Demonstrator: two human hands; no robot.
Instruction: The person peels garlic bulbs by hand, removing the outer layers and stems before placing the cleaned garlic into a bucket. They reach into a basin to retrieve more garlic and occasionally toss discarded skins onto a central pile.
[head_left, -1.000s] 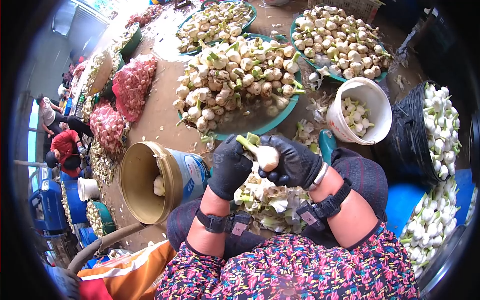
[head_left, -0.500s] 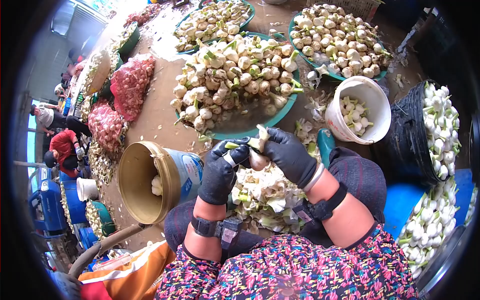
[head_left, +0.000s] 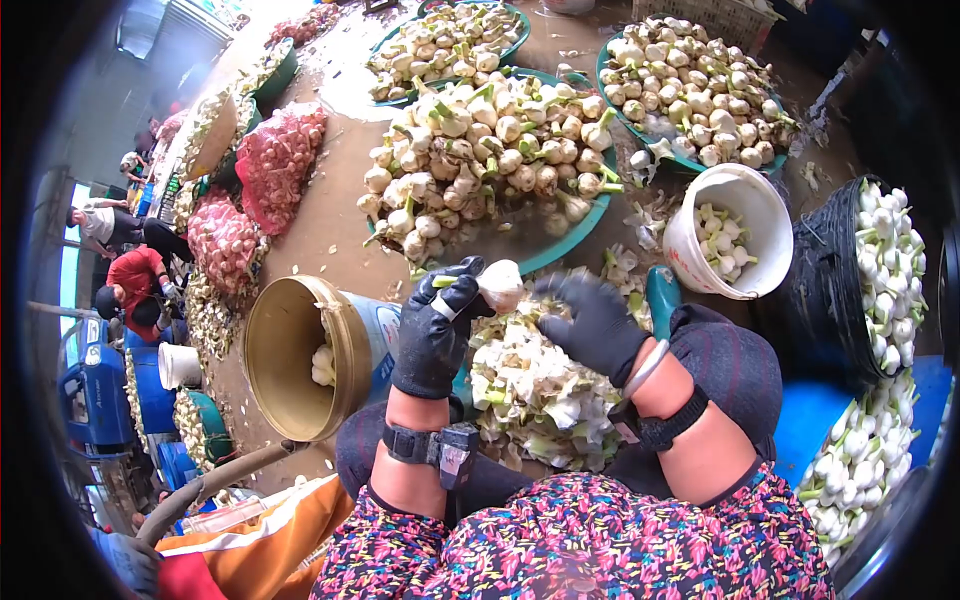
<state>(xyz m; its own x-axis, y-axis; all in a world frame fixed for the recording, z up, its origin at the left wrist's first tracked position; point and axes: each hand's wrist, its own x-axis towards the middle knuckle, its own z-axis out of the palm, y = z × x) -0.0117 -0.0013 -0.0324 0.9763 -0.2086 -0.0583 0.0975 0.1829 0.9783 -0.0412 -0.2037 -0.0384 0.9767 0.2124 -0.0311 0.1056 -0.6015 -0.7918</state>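
Note:
My left hand [head_left: 432,335], in a black glove, is closed round the green stem of a garlic bulb [head_left: 501,286]. The bulb's pale, round end sticks out to the right of the fingers. A white band shows on one finger of that glove. Just right of the bulb, my right hand [head_left: 597,328], also gloved in black, is apart from it with fingers loosely spread and slightly blurred. Beneath both hands lies a heap of garlic peelings [head_left: 545,385] between my knees. Ahead, a green basin [head_left: 575,243] is piled with unpeeled garlic bulbs [head_left: 490,150].
A tan-rimmed bucket [head_left: 262,370] lies tilted at left with a bulb inside. At right stand a white bucket [head_left: 778,225] of peeled bulbs and a black tub [head_left: 815,280] of white garlic. Pink net sacks [head_left: 283,165] and a person in red [head_left: 135,278] are further left.
My right hand has come away from the bulb and moved right, its fingers opening. The bulb stays in my left hand and now looks whiter. The whole view has shifted slightly.

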